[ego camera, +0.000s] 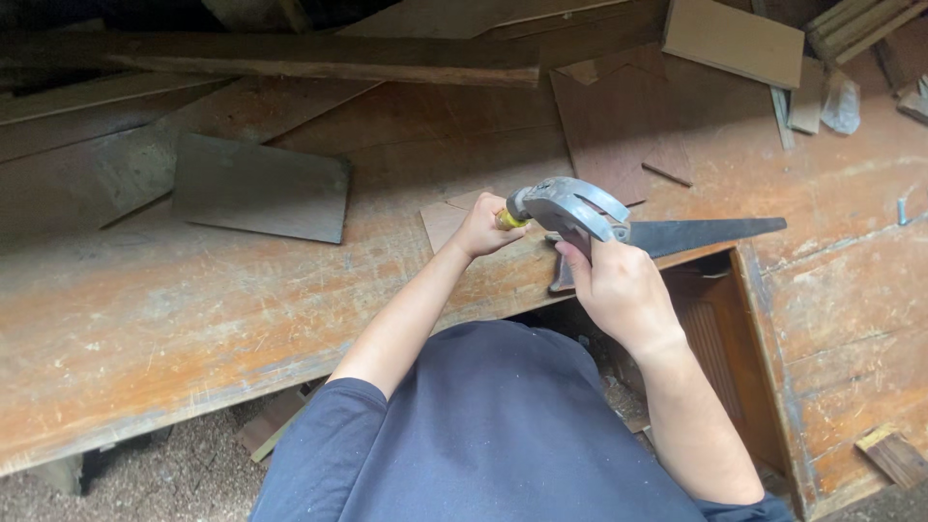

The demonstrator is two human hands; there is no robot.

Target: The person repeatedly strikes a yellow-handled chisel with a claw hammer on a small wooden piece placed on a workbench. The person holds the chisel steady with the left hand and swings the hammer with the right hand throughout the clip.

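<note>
Two hands meet at the near edge of the worn wooden desk (193,319). My right hand (619,290) is clenched around the neck of a grey steel hammer (570,208), its head tilted above the boards. My left hand (483,227) pinches something small and yellow (510,220) against the hammer's head; what it is I cannot tell. A hand saw (706,235) lies flat just beyond the hammer, its dark blade pointing right, past the desk's cut-out corner. A thin brown panel (447,220) lies under my left hand. To the left a grey board (261,188) lies well apart, with open desk surface between it and my arm. Planks (319,58) and offcuts (735,39) crowd the far edge. Below the front edge, a wooden compartment (715,338) stands open, its contents too dark to make out.
</note>
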